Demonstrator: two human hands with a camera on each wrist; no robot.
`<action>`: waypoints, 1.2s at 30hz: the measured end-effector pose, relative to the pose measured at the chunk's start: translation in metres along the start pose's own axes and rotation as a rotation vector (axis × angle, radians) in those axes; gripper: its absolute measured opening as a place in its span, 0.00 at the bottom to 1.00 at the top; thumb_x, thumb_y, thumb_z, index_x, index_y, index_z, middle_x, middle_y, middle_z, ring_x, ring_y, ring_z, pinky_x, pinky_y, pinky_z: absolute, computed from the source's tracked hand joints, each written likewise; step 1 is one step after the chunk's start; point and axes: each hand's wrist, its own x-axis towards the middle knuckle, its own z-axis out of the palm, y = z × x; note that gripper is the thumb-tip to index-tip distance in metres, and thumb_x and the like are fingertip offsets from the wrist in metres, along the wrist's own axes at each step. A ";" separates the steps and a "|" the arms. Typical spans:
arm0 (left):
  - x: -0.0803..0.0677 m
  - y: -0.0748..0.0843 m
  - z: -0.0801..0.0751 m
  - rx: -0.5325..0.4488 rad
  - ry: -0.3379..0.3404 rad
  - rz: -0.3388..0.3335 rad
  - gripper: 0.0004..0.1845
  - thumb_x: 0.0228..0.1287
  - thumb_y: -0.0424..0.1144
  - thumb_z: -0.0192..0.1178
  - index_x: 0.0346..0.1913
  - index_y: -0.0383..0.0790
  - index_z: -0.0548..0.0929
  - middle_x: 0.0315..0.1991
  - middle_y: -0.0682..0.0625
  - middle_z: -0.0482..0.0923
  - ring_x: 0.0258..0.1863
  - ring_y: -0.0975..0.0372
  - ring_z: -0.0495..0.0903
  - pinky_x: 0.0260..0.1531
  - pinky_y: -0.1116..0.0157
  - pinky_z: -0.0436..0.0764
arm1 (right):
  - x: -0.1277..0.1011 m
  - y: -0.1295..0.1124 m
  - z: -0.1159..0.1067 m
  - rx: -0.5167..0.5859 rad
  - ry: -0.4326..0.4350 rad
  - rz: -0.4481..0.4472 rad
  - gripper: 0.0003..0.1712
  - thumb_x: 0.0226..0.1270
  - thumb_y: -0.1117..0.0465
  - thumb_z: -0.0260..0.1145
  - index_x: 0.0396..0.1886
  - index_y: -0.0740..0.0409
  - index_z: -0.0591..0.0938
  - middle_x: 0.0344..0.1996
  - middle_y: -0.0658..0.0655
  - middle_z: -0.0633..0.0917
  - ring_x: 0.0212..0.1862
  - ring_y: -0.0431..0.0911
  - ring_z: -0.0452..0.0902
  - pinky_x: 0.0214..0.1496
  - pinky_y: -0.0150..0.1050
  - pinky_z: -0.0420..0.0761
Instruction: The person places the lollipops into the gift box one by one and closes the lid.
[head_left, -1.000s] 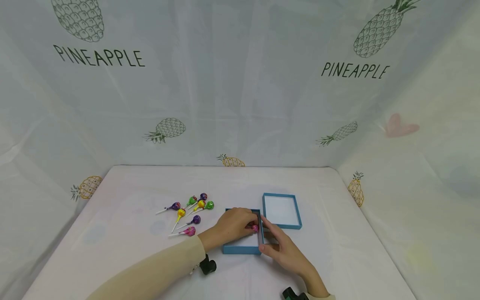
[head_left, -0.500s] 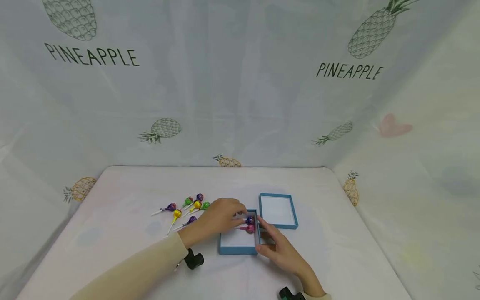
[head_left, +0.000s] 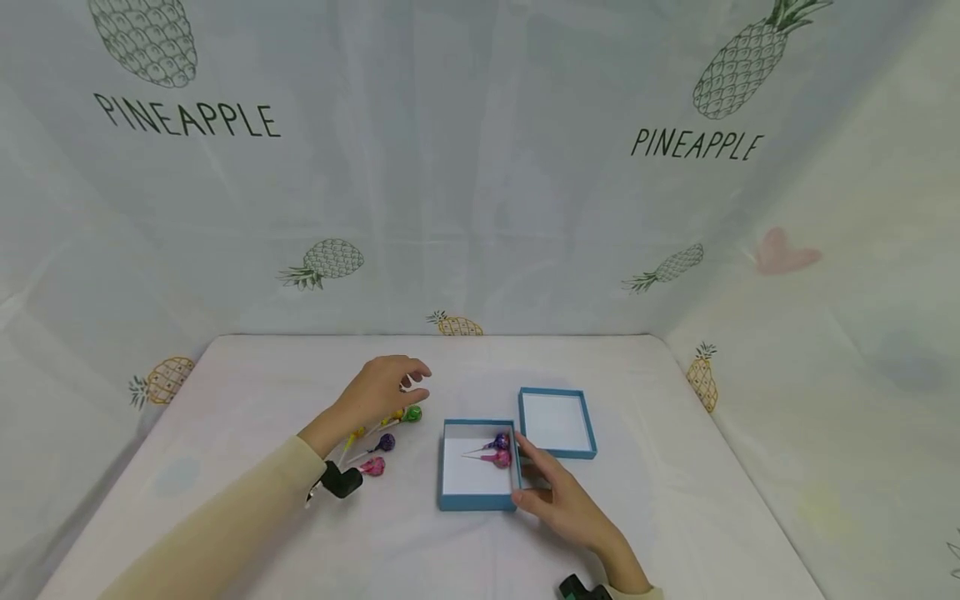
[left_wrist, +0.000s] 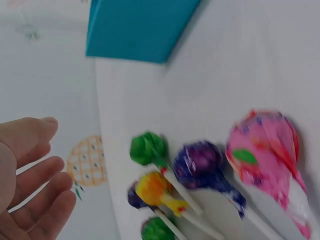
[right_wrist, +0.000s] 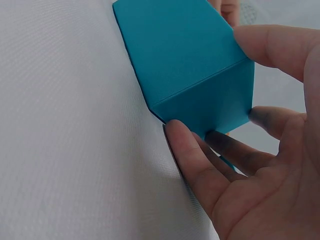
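My left hand [head_left: 378,387] hovers above the lollipops on the left of the table, holding nothing, fingers loosely bent and apart. Beneath and beside it lie a green lollipop [head_left: 413,413], a purple lollipop [head_left: 386,442] and a pink lollipop [left_wrist: 262,150]; the hand and forearm cover others. A blue box [head_left: 477,502] with a white inside stands uncovered in the middle. Inside, against its right wall, lie another purple lollipop [head_left: 501,442] and another pink lollipop [head_left: 502,459], sticks pointing left. My right hand [head_left: 558,492] holds the box's right side, thumb at the near corner, fingers along the wall.
A blue-rimmed lid [head_left: 557,421], white inside, lies right of the box and a little farther back. White cloth [head_left: 600,375] covers the table. Behind it hangs a curtain [head_left: 480,167] with pineapple prints.
My left hand has come out of the box and moved left to above the loose lollipops. A pink lollipop now lies in the box beside the purple one. My right hand stays at the box.
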 end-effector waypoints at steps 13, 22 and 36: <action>0.003 -0.044 0.000 -0.019 -0.056 -0.132 0.20 0.70 0.43 0.73 0.60 0.39 0.87 0.51 0.44 0.88 0.48 0.53 0.84 0.53 0.48 0.83 | 0.001 0.001 0.000 -0.014 0.010 0.001 0.46 0.76 0.52 0.71 0.87 0.44 0.59 0.80 0.66 0.65 0.71 0.62 0.74 0.63 0.46 0.84; 0.002 -0.063 0.007 -0.018 -0.104 -0.181 0.20 0.70 0.48 0.72 0.58 0.41 0.87 0.47 0.48 0.88 0.47 0.55 0.83 0.54 0.49 0.83 | 0.000 0.001 0.000 -0.015 0.007 -0.002 0.46 0.76 0.52 0.71 0.86 0.44 0.59 0.80 0.66 0.65 0.71 0.62 0.74 0.62 0.44 0.84; 0.009 -0.067 0.016 -0.032 -0.153 -0.181 0.13 0.71 0.49 0.72 0.49 0.45 0.90 0.37 0.56 0.87 0.38 0.61 0.80 0.49 0.56 0.83 | 0.000 0.001 0.000 -0.012 0.007 0.010 0.46 0.76 0.52 0.71 0.87 0.43 0.59 0.80 0.67 0.65 0.72 0.63 0.73 0.63 0.47 0.84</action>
